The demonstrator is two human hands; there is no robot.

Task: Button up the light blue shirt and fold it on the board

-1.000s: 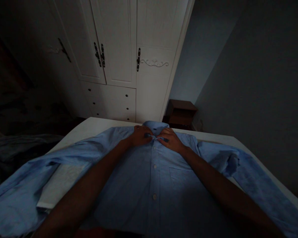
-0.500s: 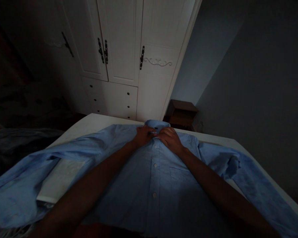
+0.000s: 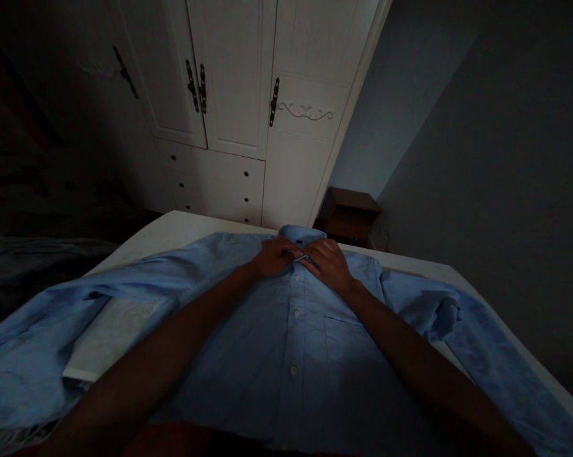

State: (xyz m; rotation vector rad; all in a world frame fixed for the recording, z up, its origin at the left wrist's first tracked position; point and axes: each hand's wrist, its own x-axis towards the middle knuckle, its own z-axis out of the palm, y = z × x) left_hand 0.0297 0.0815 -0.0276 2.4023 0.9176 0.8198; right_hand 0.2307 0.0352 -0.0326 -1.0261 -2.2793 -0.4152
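The left hand (image 3: 273, 257) and right hand (image 3: 330, 263) pinch the blue shirt (image 3: 253, 343) below its far collar (image 3: 305, 235); more folded cloth now shows between them, so work there seems unfinished.

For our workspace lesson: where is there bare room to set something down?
Bare white tabletop shows at the far left corner, between the far edge and the left-hand sleeve; a narrow strip lies beyond the right-hand sleeve. The middle is crowded: the shirt spreads there, left hand and right hand by its collar.
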